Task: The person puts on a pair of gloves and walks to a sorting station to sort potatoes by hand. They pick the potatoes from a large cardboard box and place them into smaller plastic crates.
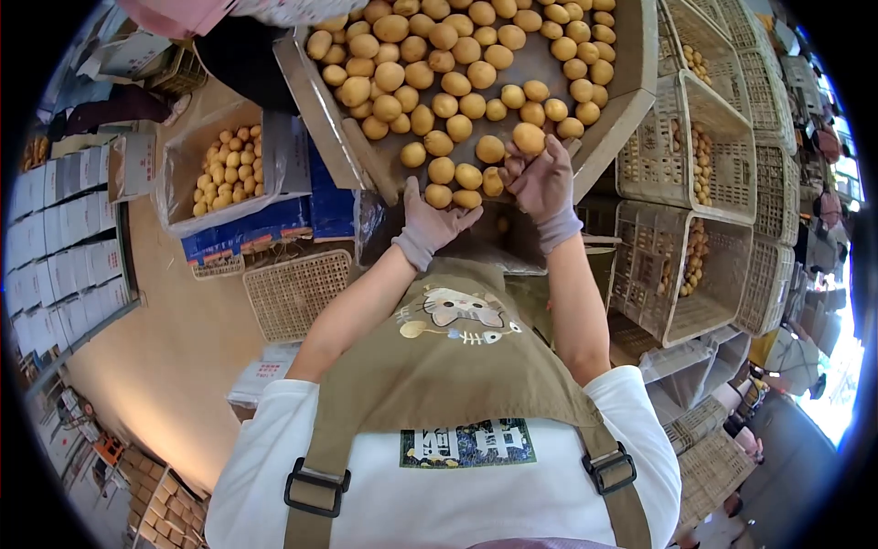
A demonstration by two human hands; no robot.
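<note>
At one o'clock in your view, one round, yellow-orange fruit (529, 138) sits at the fingertips of your right hand (543, 185), its upper side facing you and looking whole. Toward seven o'clock from it, a second fruit (492, 181) lies just beside those fingers. Near twelve o'clock, a third fruit (438, 196) and a fourth fruit (467, 202), both the same yellow-orange, lie side by side in the tray (540, 66), close to the fingers of your left hand (433, 222).
</note>
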